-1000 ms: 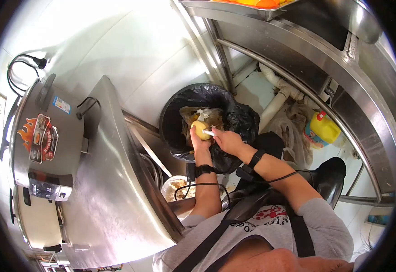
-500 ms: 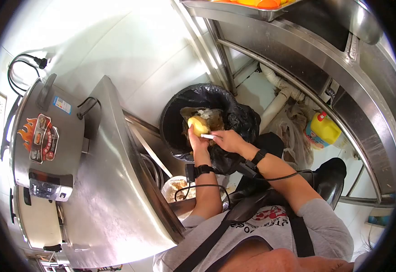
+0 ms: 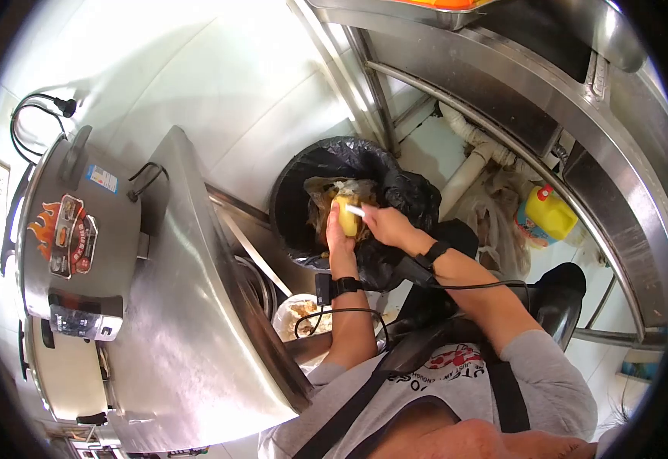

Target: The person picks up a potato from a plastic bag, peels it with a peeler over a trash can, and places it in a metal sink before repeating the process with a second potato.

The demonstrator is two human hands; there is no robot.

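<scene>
Left hand [image 3: 339,239] grips a potato [image 3: 346,216] over the bin [image 3: 296,191], sitting around 12 o'clock from the wrist. Right hand [image 3: 387,226] is closed on a peeler [image 3: 355,211], blade against the potato's 2 o'clock side. Yellow bottle [image 3: 548,215] sits off at 3 o'clock.

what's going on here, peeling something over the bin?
Looks like it. The person's left hand holds a yellow potato over a bin lined with a black bag, which already has scraps in it. The right hand has a grip on a small white-handled peeler set against the potato's upper side. Much of the potato shows bare yellow flesh. A steel counter stands to the person's left, and a yellow bottle sits on the floor under the sink.
</scene>
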